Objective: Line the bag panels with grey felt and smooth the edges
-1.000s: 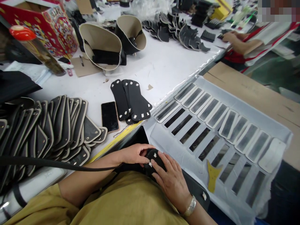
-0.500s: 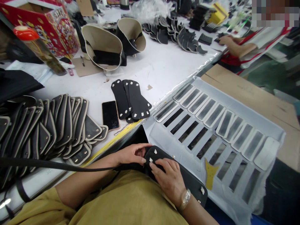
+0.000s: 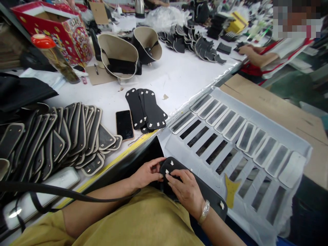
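Black and smooth, a long panel (image 3: pixel 211 195) lies slantwise over the person's lap, off the tabletop's (image 3: pixel 179 73) yellow edge and just beside a grey slotted rack (image 3: pixel 173 147). White scraps dot its face, two near the left end and one near the right. The left hand (image 3: pixel 147 172) has a narrow grip, thumb and fingers closed on the panel's left end. The right hand (image 3: pixel 185 191), above a silvery bracelet (image 3: pixel 204 212), bends its fingers over the panel, tips touching beside a white scrap; from where I stand I can't tell whether that grip pinches anything.

Near the tabletop's edge, more black pieces (image 3: pixel 153 111) with white scraps overlap in a small fan, a phone (image 3: pixel 124 124) just beside them. To the left, pale-edged dark pieces (image 3: pixel 74 135) lean in a thick heap. Farther back, an orange-capped bottle (image 3: pixel 57 59) tilts near a red box (image 3: pixel 53 36). A yellow forked piece (image 3: pixel 232 191) rests on the rack. Across the way, a co-worker (image 3: pixel 276 56) has both hands low over something dark.
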The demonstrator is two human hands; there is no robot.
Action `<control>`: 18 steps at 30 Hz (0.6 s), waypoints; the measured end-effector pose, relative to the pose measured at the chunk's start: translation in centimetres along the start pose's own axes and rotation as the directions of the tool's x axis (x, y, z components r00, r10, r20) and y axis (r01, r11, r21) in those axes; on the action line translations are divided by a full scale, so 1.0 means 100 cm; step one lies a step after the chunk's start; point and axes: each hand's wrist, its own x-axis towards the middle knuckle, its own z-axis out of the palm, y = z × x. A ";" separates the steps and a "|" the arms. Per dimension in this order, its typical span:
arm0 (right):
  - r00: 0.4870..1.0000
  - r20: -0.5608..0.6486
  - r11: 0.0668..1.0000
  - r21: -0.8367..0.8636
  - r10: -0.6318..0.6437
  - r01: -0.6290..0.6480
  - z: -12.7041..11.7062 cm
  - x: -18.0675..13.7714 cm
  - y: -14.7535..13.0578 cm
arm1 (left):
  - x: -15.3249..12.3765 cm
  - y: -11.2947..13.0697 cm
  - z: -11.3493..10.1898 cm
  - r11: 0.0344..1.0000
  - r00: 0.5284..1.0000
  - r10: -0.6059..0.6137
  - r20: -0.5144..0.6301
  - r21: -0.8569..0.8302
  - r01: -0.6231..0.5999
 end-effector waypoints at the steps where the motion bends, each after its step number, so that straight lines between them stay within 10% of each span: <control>1: 1.000 0.000 1.000 -0.004 -0.003 0.003 0.000 0.000 0.000 | -0.001 0.001 0.003 1.000 1.000 0.002 -0.029 0.003 -0.002; 11: 0.995 0.081 0.987 -0.143 -0.060 0.071 0.001 0.001 0.004 | -0.003 0.003 0.031 1.000 0.962 0.001 -0.272 0.000 -0.001; 18: 0.990 0.106 0.974 -0.194 -0.096 0.116 0.000 -0.002 -0.002 | -0.008 -0.002 0.008 0.973 0.997 -0.057 -0.059 -0.228 0.042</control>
